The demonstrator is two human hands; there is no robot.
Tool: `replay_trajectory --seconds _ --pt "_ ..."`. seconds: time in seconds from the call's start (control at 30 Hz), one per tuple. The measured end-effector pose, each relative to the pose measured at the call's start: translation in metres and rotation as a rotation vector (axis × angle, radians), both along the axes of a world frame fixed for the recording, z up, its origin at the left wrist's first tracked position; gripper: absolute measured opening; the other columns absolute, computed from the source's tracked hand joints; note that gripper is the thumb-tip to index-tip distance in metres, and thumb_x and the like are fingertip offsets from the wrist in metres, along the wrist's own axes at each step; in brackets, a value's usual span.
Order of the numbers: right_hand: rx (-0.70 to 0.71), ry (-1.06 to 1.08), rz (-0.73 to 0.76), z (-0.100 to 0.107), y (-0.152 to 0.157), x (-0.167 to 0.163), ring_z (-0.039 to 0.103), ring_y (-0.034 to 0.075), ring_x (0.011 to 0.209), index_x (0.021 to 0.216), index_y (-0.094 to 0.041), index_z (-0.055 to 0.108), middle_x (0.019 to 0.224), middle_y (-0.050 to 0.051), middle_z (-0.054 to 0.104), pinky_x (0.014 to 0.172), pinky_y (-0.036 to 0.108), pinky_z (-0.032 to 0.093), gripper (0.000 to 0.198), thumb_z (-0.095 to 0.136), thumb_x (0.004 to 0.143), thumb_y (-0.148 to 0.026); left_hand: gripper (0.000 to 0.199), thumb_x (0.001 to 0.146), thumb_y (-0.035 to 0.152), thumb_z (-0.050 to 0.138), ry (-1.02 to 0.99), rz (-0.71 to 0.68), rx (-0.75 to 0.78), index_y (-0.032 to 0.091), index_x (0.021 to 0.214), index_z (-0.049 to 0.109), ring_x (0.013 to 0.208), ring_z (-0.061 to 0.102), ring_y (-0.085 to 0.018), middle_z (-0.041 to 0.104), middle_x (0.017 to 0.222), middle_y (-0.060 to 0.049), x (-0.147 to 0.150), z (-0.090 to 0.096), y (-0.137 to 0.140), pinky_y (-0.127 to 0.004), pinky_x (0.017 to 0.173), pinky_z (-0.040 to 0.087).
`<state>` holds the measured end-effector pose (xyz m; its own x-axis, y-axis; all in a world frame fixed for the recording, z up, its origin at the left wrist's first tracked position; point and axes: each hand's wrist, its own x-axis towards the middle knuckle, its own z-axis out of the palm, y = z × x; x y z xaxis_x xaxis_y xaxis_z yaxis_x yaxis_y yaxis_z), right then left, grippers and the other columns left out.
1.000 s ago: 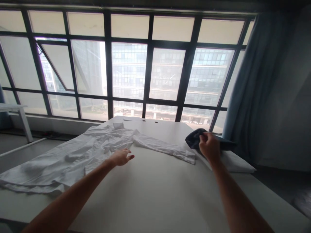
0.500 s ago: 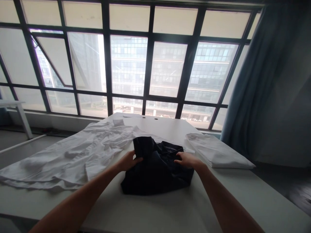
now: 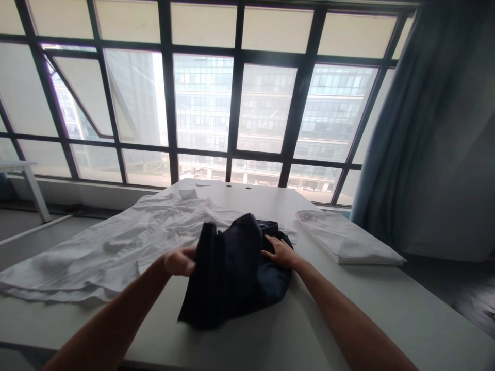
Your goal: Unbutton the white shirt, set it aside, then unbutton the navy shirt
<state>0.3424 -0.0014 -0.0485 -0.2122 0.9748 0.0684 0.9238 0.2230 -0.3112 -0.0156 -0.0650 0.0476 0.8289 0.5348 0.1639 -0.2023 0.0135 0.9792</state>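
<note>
A dark navy garment (image 3: 232, 278) lies bunched on the white table in front of me, with a neck-like opening and a small label showing at its back right. Its left side is lifted up and slightly blurred. My left hand (image 3: 181, 262) grips that raised left edge, the fingertips partly hidden behind the cloth. On the garment's right part rests my right hand (image 3: 279, 252), its fingers spread over the fabric near the opening.
A rumpled white cloth (image 3: 116, 247) covers the table's left side. At the right is a folded white cloth (image 3: 344, 239). The white table (image 3: 371, 299) extends toward the windows, and a blue-grey curtain (image 3: 386, 154) hangs at the right.
My left hand has moved left and toward me, pulling the garment's left side out and up. My right hand has shifted slightly left, its fingers now spread on the cloth.
</note>
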Motion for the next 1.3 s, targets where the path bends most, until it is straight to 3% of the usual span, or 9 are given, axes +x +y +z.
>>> replay_trajectory --seconds 0.07,0.1,0.3,0.47,0.67,0.83,1.03,1.17,1.3 --pt "0.026 0.001 -0.006 -0.001 0.002 -0.002 0.029 0.031 0.145 0.152 -0.015 0.035 0.155 0.014 0.037 0.120 0.047 0.016 0.076 0.050 0.090 -0.056 0.059 0.050 0.049 0.088 0.192 -0.497 0.059 0.014 0.096 0.077 0.088 0.072 -0.036 0.076 0.094 -0.013 -0.001 0.001 0.000 -0.046 0.081 0.058" --pt "0.041 0.002 -0.006 0.000 0.003 -0.002 0.032 0.030 0.144 0.150 -0.015 0.038 0.153 0.015 0.039 0.120 0.046 0.019 0.072 0.050 0.090 -0.053 0.061 0.057 0.054 0.085 0.236 -0.559 0.099 0.015 0.102 0.076 0.099 0.069 -0.037 0.074 0.105 -0.015 0.001 0.000 0.002 -0.048 0.090 0.054" --pt "0.160 0.020 0.033 0.011 -0.008 -0.009 0.054 0.029 0.123 0.130 -0.015 0.062 0.135 0.016 0.058 0.108 0.040 0.039 0.050 0.059 0.088 -0.042 0.055 0.083 0.055 0.065 0.417 0.349 0.696 0.018 0.124 0.065 0.119 0.059 -0.031 0.064 0.128 -0.015 0.026 -0.038 0.025 -0.047 0.107 0.040" --pt "0.120 0.204 0.308 0.033 -0.033 -0.034 0.064 0.023 0.097 0.106 -0.019 0.074 0.105 0.009 0.070 0.088 0.034 0.049 0.035 0.058 0.089 -0.045 0.058 0.078 0.043 0.074 0.606 0.377 1.002 0.025 0.132 0.061 0.116 0.060 -0.029 0.068 0.122 -0.010 0.045 -0.065 0.028 -0.041 0.106 0.040" --pt "-0.029 0.122 0.408 0.051 -0.047 -0.040 0.061 0.018 0.074 0.101 -0.022 0.076 0.087 0.004 0.065 0.066 0.027 0.047 0.044 0.078 0.069 -0.052 0.039 0.078 0.055 0.068 0.820 0.484 1.008 0.029 0.105 0.076 0.086 0.068 -0.026 0.075 0.090 -0.005 0.036 -0.052 0.030 -0.033 0.089 0.046" --pt "-0.218 0.059 0.297 0.068 -0.045 -0.008 0.055 0.013 0.063 0.091 -0.020 0.079 0.075 0.001 0.063 0.057 0.023 0.041 0.026 0.075 0.067 -0.032 0.050 0.076 0.068 0.058 1.077 0.601 0.841 0.021 0.070 0.075 0.060 0.061 -0.021 0.068 0.065 -0.006 0.012 -0.037 0.036 -0.028 0.059 0.042" --pt "-0.210 0.100 0.026 0.090 -0.046 0.064 0.061 0.018 0.068 0.076 -0.019 0.078 0.075 0.005 0.070 0.059 0.025 0.045 0.018 0.072 0.063 -0.028 0.034 0.067 0.053 0.067 1.120 0.586 0.805 0.019 0.061 0.065 0.056 0.055 -0.017 0.062 0.060 0.000 -0.017 -0.020 0.044 -0.025 0.051 0.034" --pt "-0.191 0.040 -0.288 0.088 -0.042 0.120 0.067 0.023 0.071 0.067 -0.020 0.075 0.076 0.008 0.073 0.063 0.028 0.049 0.009 0.068 0.061 -0.017 0.032 0.079 0.042 0.053 0.985 1.038 0.782 0.018 0.058 0.055 0.058 0.053 -0.016 0.054 0.055 0.001 -0.061 0.002 0.055 -0.024 0.055 0.035" --pt "0.105 -0.145 -0.560 0.081 -0.033 0.140 0.068 0.028 0.087 0.081 -0.015 0.075 0.096 0.017 0.073 0.077 0.032 0.050 0.021 0.060 0.066 -0.009 0.024 0.081 0.037 0.055 0.976 1.541 0.784 0.015 0.074 0.063 0.078 0.059 -0.022 0.064 0.078 -0.005 -0.094 0.014 0.060 -0.029 0.069 0.044"
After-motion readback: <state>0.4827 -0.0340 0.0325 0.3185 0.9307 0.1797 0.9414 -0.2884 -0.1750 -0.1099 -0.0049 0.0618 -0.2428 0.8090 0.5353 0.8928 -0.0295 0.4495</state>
